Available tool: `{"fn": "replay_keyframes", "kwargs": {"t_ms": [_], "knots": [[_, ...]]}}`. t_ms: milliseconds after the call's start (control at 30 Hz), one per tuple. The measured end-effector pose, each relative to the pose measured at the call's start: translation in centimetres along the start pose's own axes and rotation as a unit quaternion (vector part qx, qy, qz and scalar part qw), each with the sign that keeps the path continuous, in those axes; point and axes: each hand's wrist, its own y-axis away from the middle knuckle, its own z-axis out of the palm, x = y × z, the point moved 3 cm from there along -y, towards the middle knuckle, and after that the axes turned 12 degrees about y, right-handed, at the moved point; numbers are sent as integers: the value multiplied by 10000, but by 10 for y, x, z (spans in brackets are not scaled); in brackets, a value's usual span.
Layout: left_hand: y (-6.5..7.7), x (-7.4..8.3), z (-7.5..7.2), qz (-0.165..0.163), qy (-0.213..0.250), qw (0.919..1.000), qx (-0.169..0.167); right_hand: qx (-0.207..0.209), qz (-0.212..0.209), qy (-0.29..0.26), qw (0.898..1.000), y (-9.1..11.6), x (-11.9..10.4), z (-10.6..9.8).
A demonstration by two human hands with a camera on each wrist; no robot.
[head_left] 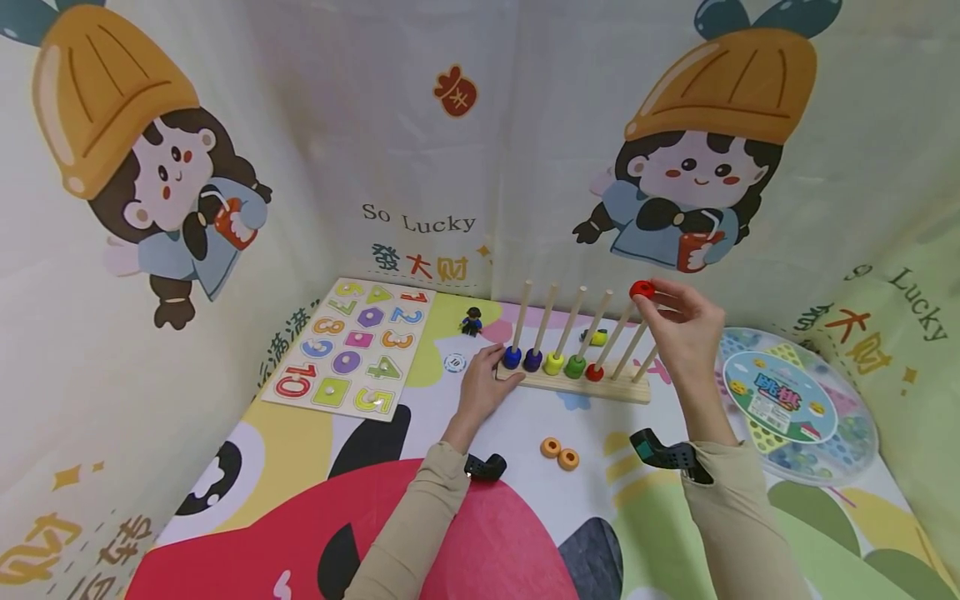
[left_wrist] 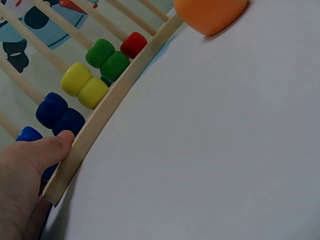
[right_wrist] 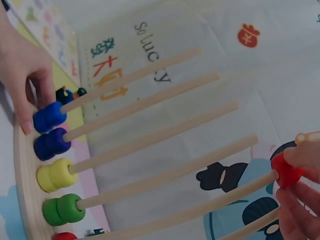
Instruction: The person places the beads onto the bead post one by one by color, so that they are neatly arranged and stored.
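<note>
A wooden bead rack (head_left: 618, 392) with several upright pegs stands on the table. My left hand (head_left: 480, 390) grips the left end of its base, and the left wrist view shows the thumb on the base's front edge. Blue beads (right_wrist: 50, 117), dark blue beads (right_wrist: 52, 143), yellow beads (left_wrist: 84, 85) and green beads (left_wrist: 107, 60) sit in pairs on their pegs. One red bead (head_left: 594, 372) lies at the bottom of the following peg. At that peg's top, my right hand (head_left: 688, 333) pinches another red bead (right_wrist: 286, 171). Two pegs further right carry no beads.
Two orange beads (head_left: 559, 454) lie in front of the rack. A number-and-shape puzzle board (head_left: 348, 348) is at left, with a toy figure (head_left: 472, 321) and a round token (head_left: 454, 362) nearby. A round game box (head_left: 798, 404) lies right; a small yellow-green toy (head_left: 597, 337) sits behind the rack.
</note>
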Motion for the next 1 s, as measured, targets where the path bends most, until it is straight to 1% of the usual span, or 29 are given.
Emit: {"fn": "replay_keyframes", "kwargs": {"t_ms": [67,267,367,600,767,1000], "knots": [[0,0,0,36,-27,10000,5,-9,11,124,9999,0,-1,0],[-1,0,1,-1,-119,9999,-39,-90,106,377,9992,2,0,0],[0,0,0,27,-112,9999,-29,-72,83,406,9991,4,2,0],[-1,0,0,55,-153,9999,13,24,-113,349,9993,10,5,-2],[-1,0,0,59,-126,9999,8,-171,-156,173,9996,18,10,-4],[-1,0,-1,37,-37,10000,-9,-490,-133,11,9987,36,27,1]]}}
